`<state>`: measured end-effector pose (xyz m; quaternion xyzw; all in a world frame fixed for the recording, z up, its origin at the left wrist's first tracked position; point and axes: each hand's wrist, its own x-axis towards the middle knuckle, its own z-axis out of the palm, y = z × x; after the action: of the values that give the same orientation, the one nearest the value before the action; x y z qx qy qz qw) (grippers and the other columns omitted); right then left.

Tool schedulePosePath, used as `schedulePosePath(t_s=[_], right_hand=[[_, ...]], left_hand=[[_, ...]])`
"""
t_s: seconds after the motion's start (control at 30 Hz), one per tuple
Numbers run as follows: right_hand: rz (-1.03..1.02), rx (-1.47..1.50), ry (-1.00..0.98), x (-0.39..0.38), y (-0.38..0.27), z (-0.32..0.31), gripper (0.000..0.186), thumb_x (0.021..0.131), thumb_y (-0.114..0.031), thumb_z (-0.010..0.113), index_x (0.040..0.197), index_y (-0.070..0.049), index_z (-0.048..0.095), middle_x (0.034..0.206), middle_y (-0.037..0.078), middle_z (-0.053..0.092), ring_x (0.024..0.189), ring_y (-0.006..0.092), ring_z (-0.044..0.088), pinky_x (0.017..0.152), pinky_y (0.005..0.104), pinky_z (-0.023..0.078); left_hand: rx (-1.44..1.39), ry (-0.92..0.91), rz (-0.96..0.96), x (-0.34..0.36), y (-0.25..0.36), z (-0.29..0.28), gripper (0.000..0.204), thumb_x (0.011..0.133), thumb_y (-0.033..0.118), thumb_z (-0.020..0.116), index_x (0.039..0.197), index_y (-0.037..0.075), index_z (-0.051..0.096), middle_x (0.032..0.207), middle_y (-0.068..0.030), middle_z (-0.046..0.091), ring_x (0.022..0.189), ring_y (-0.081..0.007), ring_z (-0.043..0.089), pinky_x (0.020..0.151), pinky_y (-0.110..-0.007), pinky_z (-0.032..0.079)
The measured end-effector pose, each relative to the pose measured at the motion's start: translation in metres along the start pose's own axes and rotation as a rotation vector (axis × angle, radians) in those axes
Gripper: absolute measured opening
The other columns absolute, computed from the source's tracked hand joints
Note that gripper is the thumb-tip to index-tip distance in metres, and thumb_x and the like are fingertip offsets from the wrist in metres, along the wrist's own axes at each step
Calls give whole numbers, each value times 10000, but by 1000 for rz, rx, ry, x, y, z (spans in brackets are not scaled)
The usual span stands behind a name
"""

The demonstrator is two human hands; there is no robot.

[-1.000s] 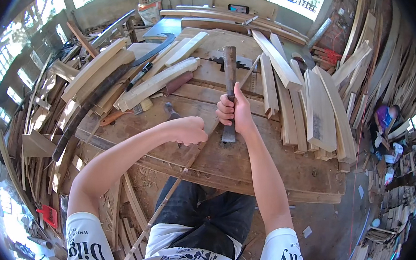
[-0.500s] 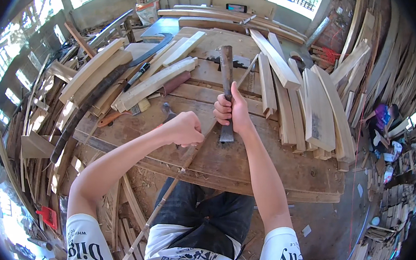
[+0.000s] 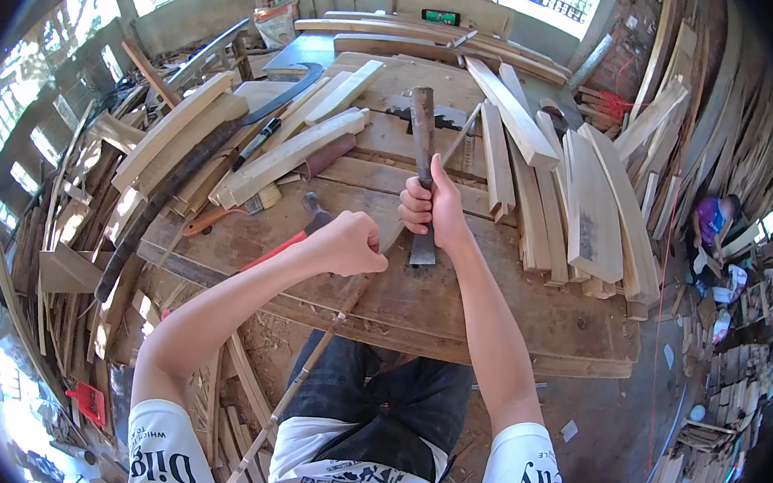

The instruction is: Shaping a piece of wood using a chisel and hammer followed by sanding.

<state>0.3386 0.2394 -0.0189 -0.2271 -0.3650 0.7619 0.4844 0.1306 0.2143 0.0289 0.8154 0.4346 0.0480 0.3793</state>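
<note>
In the head view, the thing that's shifted is your left hand (image 3: 352,244): it's dropped a touch and slid slightly toward 4 o'clock. It's clenched in a fist, but honestly I can't tell if there's anything inside it. With your left forearm (image 3: 246,300) lower, the red-handled tool (image 3: 276,251) shows way more, handle out toward 9 o'clock from your fist and dark head up around 11. Looks like it's just lying on the workbench (image 3: 556,319), not held.

Your right hand (image 3: 436,208) has barely budged. Fingers are wrapped round the chisel (image 3: 424,134), thumb pointing to 12, blade toward 6. So the chisel's at about 2 o'clock from your left fist, nearly upright over the bench; can't tell if the edge touches wood. Long thin stick (image 3: 301,373) runs from 7 o'clock up past your left fist.

Oh, and the phone (image 3: 441,17) just past 12 has gone green.

My read: chisel's steady, left side's only adjusting, so the work itself hasn't really moved on.
</note>
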Motion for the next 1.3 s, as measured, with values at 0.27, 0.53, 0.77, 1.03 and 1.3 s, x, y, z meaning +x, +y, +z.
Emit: schedulePosePath(t_s=[0.27,0.53,0.77,1.03,1.3], right_hand=[[-2,-4,8,-1,0,2,667,965,-748,309,623,-176,270,542,-68,217,420,67,218,356,249,187],[-7,-7,-8,0,1,0,667,966,-748,299,623,-177,268,544,-68,219,422,66,218,353,245,197],[-5,6,-6,0,1,0,668,964,-749,306,624,-176,268,546,-69,220,422,65,217,349,244,196],[-4,-24,20,0,0,2,670,959,-752,324,619,-179,258,545,-71,208,421,65,212,349,245,186],[-3,-14,27,-1,0,2,669,964,-745,322,616,-177,268,541,-70,208,419,67,206,350,249,181]], left_hand=[[258,255,42,-4,6,21,215,695,201,691,694,-13,681,719,-214,673,701,-394,674,659,-448,552],[357,422,12,-10,12,41,230,703,202,675,668,-25,662,712,-220,667,714,-407,682,678,-467,562],[386,401,43,-13,16,29,158,728,149,668,685,-2,688,710,-198,679,665,-378,691,646,-431,564],[47,455,341,-46,4,-15,79,780,54,689,850,24,709,723,-117,671,639,-237,666,622,-332,531],[330,393,503,-47,-9,21,223,798,215,728,958,73,664,839,-115,631,754,-335,652,640,-429,524]])
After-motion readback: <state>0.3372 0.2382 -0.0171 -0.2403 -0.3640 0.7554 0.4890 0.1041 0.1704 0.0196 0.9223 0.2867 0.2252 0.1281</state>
